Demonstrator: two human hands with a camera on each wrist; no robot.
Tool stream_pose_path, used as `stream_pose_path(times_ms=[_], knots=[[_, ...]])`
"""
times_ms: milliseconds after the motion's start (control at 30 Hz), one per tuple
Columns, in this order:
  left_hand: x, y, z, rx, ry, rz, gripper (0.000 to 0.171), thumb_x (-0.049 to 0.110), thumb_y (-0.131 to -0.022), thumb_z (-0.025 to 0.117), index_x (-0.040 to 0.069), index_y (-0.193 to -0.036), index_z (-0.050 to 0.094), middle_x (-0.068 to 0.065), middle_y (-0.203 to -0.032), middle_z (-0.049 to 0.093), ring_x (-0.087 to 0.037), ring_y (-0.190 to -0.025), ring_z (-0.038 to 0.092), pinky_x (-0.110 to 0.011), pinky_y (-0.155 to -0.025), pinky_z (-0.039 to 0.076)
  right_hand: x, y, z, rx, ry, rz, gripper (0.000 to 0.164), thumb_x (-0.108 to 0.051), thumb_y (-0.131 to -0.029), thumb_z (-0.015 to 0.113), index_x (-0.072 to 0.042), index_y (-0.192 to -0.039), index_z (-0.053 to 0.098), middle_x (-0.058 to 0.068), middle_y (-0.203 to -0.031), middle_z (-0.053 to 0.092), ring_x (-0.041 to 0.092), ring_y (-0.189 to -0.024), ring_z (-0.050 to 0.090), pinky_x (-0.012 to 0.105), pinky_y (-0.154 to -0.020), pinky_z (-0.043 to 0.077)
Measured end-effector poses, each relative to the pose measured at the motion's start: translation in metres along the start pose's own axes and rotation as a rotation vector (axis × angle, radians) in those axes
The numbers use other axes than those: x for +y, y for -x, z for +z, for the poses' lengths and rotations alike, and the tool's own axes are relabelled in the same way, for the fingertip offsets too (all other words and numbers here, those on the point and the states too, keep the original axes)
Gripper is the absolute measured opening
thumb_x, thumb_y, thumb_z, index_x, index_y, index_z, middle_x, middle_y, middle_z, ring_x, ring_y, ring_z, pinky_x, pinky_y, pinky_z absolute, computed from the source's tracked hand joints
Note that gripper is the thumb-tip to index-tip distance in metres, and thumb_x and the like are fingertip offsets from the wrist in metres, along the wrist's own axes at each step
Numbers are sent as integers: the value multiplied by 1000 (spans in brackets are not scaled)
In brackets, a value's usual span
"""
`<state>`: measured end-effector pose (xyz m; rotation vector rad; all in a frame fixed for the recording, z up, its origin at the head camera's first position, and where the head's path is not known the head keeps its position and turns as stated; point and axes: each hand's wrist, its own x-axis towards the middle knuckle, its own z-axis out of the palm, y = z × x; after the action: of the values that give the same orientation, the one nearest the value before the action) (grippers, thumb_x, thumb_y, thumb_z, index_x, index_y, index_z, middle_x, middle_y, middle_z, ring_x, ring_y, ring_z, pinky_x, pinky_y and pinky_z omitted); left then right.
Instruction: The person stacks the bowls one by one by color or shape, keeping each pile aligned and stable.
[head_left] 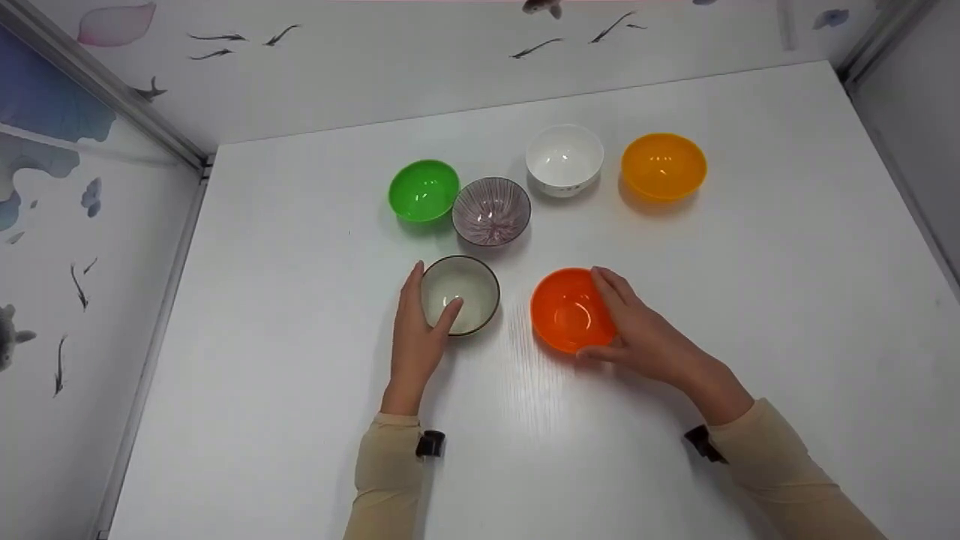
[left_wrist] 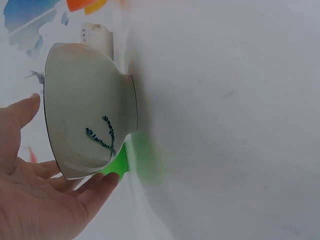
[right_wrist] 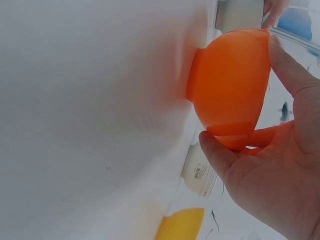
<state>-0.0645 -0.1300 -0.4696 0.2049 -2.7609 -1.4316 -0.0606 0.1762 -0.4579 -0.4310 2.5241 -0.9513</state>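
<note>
On tbl (head_left: 285,315), hands (head_left: 420,337) (head_left: 654,341): L thumb over pale bowl (head_left: 476,283), R grips orange (head_left: 568,311).

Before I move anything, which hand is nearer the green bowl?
Left. The left hand is at the pale bowl, on the near side of the green bowl; the right hand, at the orange bowl, is farther off, to the right.

A white table with faint wood grain (head_left: 285,337) stands before me, bearing six round bowls: a glossy green bowl (head_left: 424,191) just beside a purple-streaked, dark-rimmed bowl (head_left: 491,211), a white bowl (head_left: 564,159), a shiny yellow-orange bowl (head_left: 664,166), and, nearer, a pale grey-green, dark-rimmed bowl (head_left: 476,285) and a glossy orange bowl (head_left: 562,307).
</note>
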Motion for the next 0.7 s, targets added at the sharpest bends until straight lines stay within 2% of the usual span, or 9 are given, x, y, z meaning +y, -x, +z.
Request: stream_pose_path(times_ms=[233,400,700], knots=[[-2,-1,-2,-4,90,-13,72,23,-96,66,3,-155,29,-16,-161,34,-30,-152,28,-46,-126,24,0,0,0,2,2,-2,111,-39,-83,80,-8,-161,7,13,-168,9,38,-151,23,57,-113,40],[-4,-2,-4,-14,131,-44,68,21,-97,64,4,-155,31,-15,-161,35,-29,-152,28,-45,-126,24,0,0,0,0,0,-3,111,-39,-84,80,-8,-161,6,14,-168,8,38,-151,22,57,-114,38],[-6,-2,-7,-23,208,-55,62,11,-98,61,2,-153,34,-17,-159,38,-31,-150,33,-45,-125,28,0,0,-1,-4,-1,-8,111,-40,-84,79,-8,-161,6,14,-167,8,38,-152,21,57,-115,38]])
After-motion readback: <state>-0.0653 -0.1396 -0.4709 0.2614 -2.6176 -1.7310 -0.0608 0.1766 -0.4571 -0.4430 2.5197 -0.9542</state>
